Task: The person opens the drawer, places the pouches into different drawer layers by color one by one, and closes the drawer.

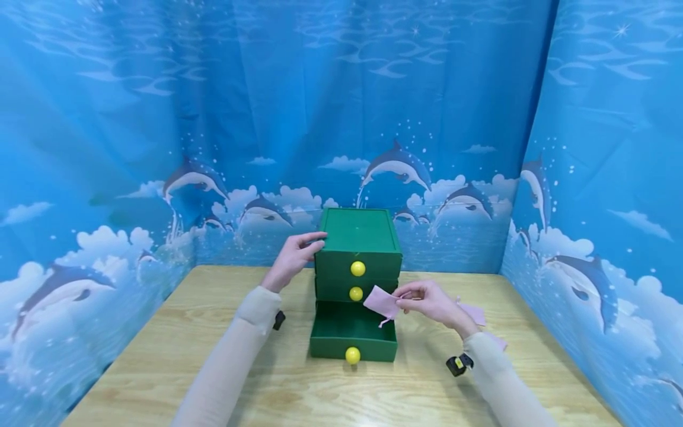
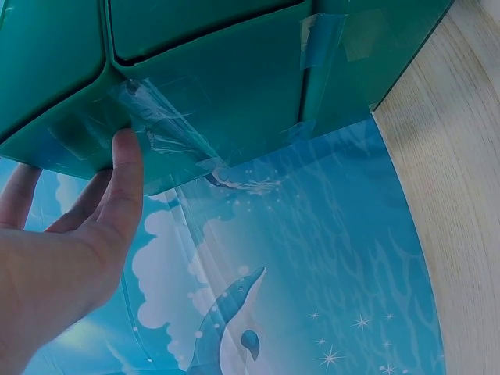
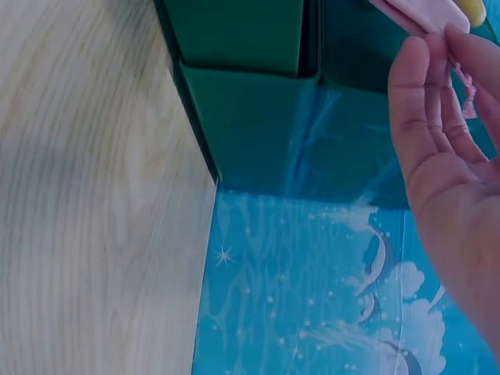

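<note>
A green drawer cabinet (image 1: 361, 230) with round yellow knobs stands on the table, its bottom drawer (image 1: 333, 348) pulled out. My left hand (image 1: 292, 256) rests on the cabinet's upper left edge; the left wrist view shows a fingertip touching its taped side. Between thumb and fingers my right hand (image 1: 427, 301) pinches a small pink drawstring pouch (image 1: 382, 302). The pouch is tilted above the right part of the open drawer, its string hanging down. In the right wrist view the same pouch (image 3: 428, 14) is partly cut off by the frame's top.
Behind my right wrist, two more pink pieces lie on the wooden table (image 1: 373, 394): one looks like a pouch (image 1: 472, 313), the other is mostly hidden by the sleeve. Blue dolphin-print curtains (image 1: 341, 107) close off the back and sides.
</note>
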A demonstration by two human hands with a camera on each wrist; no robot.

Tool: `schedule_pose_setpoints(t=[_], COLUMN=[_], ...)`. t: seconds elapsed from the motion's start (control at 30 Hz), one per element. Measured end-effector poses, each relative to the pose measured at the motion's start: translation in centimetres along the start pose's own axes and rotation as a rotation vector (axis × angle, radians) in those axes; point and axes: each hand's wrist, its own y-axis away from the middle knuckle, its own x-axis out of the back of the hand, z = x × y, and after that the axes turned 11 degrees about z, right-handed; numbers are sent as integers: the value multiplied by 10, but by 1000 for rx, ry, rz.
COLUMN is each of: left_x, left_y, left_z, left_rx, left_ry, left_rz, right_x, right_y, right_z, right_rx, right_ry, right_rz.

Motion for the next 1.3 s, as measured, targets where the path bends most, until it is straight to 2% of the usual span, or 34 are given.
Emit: schedule_pose_setpoints(t=[0.07,0.3,0.7,0.93,1.3], left_x=[0,-3,-3,-3,-3], left_y=[0,-17,-16,-17,-17], left_z=[0,-29,-28,-30,-31], left_rx=[3,-21,-31,-32,-32], left_ry=[-3,-21,-10,-2,7], left_rz=[4,41,49,46,45], right_x=[-4,-16,-31,-36,-40], right_y=[-1,-6,-11,-12,-11], right_z=[-2,-3,3,6,7], right_rx=[4,49,71,69,92], right_ry=[-6,31,152,228,264], right_rz=[-23,-50,-36,-1,-29])
